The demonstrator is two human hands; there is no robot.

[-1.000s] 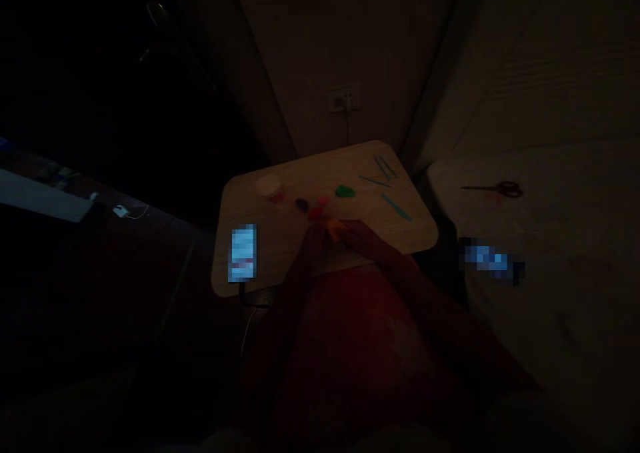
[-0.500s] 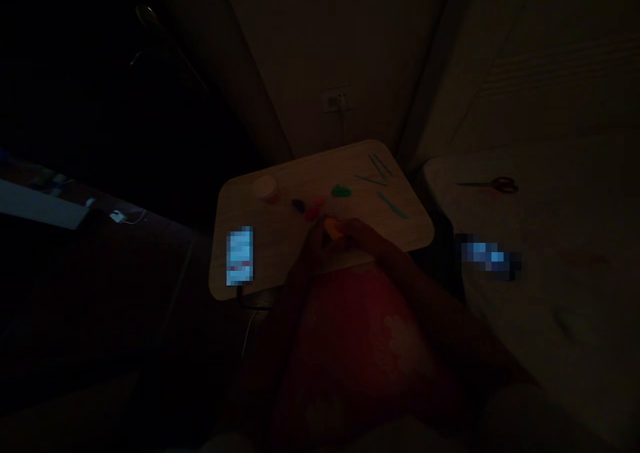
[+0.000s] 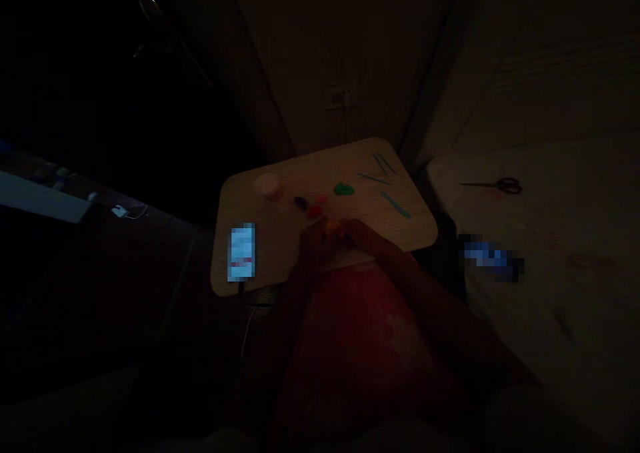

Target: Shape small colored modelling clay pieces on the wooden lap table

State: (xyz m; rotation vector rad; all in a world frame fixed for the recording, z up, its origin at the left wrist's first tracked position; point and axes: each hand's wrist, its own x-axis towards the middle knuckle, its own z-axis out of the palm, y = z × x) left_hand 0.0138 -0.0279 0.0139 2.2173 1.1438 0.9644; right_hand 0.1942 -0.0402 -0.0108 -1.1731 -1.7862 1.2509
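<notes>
Very dim light hides most detail. Over the near edge of a small wooden table [image 3: 285, 239], my left hand [image 3: 315, 238] and my right hand [image 3: 359, 233] close together on a lump of orange modelling clay [image 3: 333, 227]. Fingers of both hands press on it from either side. Just beyond them lie a red clay lump [image 3: 315, 211], a pink piece [image 3: 322, 199] and a dark purple piece [image 3: 301, 203]. Farther back sits a green clay lump [image 3: 343, 189], somewhat flattened.
Several thin teal modelling tools [image 3: 395, 204] lie at the table's right. A lidded tub [image 3: 269, 186] stands at the back left, and a lit phone [image 3: 241, 253] with a cable lies front left. Scissors [image 3: 507, 185] and another blurred device [image 3: 490, 257] rest on the pale surface at right.
The orange clay shows less between my hands, and its visible shape has changed. My left hand has turned slightly and closed more around it. The whole view has shifted a little.
</notes>
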